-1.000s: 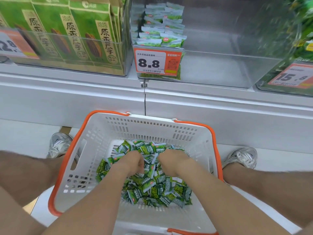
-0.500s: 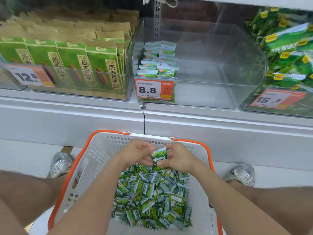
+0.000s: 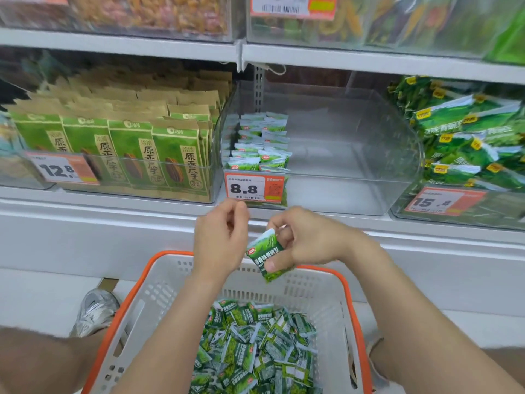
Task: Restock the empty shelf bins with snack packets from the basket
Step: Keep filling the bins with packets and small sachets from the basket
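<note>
**aisle_lurker:** How many are you actually holding there?

**binwatch:** Just one. Your right hand [image 3: 306,240] pinches a single green packet [image 3: 265,255]. Thumb's on the printed front, fingers curled behind, and the packet's tilted. Your left hand [image 3: 221,240] is just beside it at 9 o'clock, fingers curled in with nothing showing in them.

**aisle_lurker:** And the rest of the stock?

**binwatch:** At 6 o'clock under your hands there's one white basket [image 3: 345,282] with an orange rim. It's got a heap of loose packets [image 3: 255,351] in it, way too many to count. At 12 o'clock there's one clear bin [image 3: 355,155], with stacked packets [image 3: 261,143] filling only its left end. You've got three orange price tags [image 3: 254,187] along that row: 12.8, 8.8 and 15.8.

**aisle_lurker:** Surroundings?

**binwatch:** White shelving [image 3: 85,231]. Kraft-and-green bags [image 3: 127,155] stand in rows at 10 o'clock, bigger green bags [image 3: 468,137] are piled at 2 o'clock. One more shelf of bins sits above, pretty blurry. One grey sneaker [image 3: 95,311] is on the pale floor at 8 o'clock.
</note>
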Demonstrator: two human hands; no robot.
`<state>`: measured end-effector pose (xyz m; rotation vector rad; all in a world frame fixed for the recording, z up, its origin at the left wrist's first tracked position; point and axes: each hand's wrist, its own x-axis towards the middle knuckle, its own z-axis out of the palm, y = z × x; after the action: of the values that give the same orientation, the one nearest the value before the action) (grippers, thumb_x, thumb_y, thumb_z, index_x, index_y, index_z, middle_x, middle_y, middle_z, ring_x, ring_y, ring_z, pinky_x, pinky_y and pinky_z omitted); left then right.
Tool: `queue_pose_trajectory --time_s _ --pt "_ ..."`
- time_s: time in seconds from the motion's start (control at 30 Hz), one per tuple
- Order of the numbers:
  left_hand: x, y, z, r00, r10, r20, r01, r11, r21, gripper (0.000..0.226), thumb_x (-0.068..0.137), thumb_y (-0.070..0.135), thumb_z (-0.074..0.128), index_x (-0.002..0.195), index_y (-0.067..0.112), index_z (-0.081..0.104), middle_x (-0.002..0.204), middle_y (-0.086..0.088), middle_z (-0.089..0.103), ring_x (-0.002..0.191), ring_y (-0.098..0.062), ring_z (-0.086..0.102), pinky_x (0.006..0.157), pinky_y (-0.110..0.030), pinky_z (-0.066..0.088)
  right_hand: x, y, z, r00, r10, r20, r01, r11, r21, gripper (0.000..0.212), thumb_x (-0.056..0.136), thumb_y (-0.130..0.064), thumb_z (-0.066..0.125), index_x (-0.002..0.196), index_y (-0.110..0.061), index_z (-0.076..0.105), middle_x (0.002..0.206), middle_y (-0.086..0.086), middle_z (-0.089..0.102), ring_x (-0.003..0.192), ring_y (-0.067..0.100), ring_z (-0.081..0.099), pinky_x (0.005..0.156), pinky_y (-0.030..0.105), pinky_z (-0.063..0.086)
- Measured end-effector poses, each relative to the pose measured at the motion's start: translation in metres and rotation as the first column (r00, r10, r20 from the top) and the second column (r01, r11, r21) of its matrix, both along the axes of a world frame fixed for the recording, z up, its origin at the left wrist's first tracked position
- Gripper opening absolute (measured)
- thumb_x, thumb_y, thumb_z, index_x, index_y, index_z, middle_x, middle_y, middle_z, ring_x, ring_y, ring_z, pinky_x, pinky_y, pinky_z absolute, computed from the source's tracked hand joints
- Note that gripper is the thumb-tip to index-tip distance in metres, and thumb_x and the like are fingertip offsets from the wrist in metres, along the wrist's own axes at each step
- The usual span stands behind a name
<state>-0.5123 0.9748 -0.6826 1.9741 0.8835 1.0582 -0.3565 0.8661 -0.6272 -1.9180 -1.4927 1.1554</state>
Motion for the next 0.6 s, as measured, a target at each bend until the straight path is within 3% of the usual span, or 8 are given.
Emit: queue_pose_trajectory --time_s 0.1,0.17,0.23,0.3,0.37,0.47,0.6 --pt "0.005 -0.002 0.043 0.981 0.092 0.170 -0.133 0.961 0.243 0.030 0.108 0.025 0.054 0.082 0.014 0.060 0.061 0.003 0.054 0.057 -0.023 0.051 0.056 -0.044 0.041 0.011 -0.004 0.061 0.972 0.076 0.220 -0.085 0.996 0.032 0.035 0.081 -0.027 0.089 0.103 -0.016 0.064 0.082 0.012 0.076 0.069 0.034 0.066 0.071 0.044 0.056" --pt "0.010 0.001 0.066 0.983 0.055 0.174 -0.122 0.908 0.401 0.021 0.107 0.019 0.057 0.090 0.010 0.065 0.073 0.002 0.060 0.065 -0.021 0.054 0.062 -0.037 0.043 0.019 -0.007 0.090 0.963 0.018 0.269 -0.064 0.985 0.163 0.036 0.083 -0.032 0.087 0.107 -0.016 0.065 0.087 0.015 0.076 0.078 0.036 0.071 0.078 0.051 0.059" --pt "0.017 0.008 0.083 0.997 0.010 0.081 -0.053 0.836 0.546 0.013 0.106 0.015 0.061 0.099 0.008 0.069 0.089 -0.003 0.065 0.080 -0.021 0.057 0.073 -0.031 0.043 0.025 -0.007 0.104 0.990 -0.126 0.060 0.092 0.912 0.400 0.031 0.087 -0.020 0.084 0.111 -0.013 0.065 0.095 0.013 0.079 0.087 0.028 0.077 0.085 0.049 0.062" --pt "0.026 0.018 0.096 0.998 -0.014 -0.066 0.054 0.755 0.654 0.011 0.104 0.014 0.063 0.101 0.009 0.072 0.094 -0.006 0.067 0.087 -0.026 0.057 0.079 -0.032 0.040 0.033 -0.001 0.103 0.955 -0.286 -0.072 0.271 0.753 0.600 0.029 0.089 -0.009 0.081 0.111 -0.015 0.063 0.093 0.005 0.080 0.083 0.016 0.076 0.080 0.035 0.060" --pt "0.036 0.028 0.104 0.965 0.007 -0.261 0.169 0.744 0.646 0.015 0.104 0.019 0.063 0.097 0.011 0.074 0.092 -0.007 0.069 0.086 -0.030 0.058 0.079 -0.035 0.039 0.045 0.008 0.090 0.909 -0.415 -0.028 0.319 0.652 0.688 0.034 0.088 -0.012 0.082 0.110 -0.024 0.059 0.088 0.004 0.078 0.071 0.015 0.071 0.071 0.036 0.059" --pt "0.049 0.043 0.111 0.835 0.041 -0.548 0.279 0.828 0.487 0.025 0.106 0.027 0.060 0.094 0.012 0.075 0.089 -0.007 0.071 0.089 -0.031 0.063 0.077 -0.044 0.050 0.057 0.018 0.069 0.864 -0.490 0.111 0.310 0.694 0.650 0.038 0.083 -0.022 0.086 0.107 -0.035 0.059 0.087 -0.001 0.076 0.073 0.023 0.072 0.076 0.045 0.061" --pt "0.063 0.061 0.113 0.745 0.016 -0.667 0.321 0.867 0.380 0.014 0.099 0.009 0.066 0.097 0.017 0.078 0.094 -0.009 0.072 0.093 -0.032 0.065 0.077 -0.042 0.055 0.059 0.026 0.061 0.840 -0.507 0.194 0.324 0.754 0.571 0.027 0.086 -0.025 0.083 0.099 -0.037 0.064 0.094 -0.005 0.069 0.081 0.023 0.070 0.083 0.044 0.059"
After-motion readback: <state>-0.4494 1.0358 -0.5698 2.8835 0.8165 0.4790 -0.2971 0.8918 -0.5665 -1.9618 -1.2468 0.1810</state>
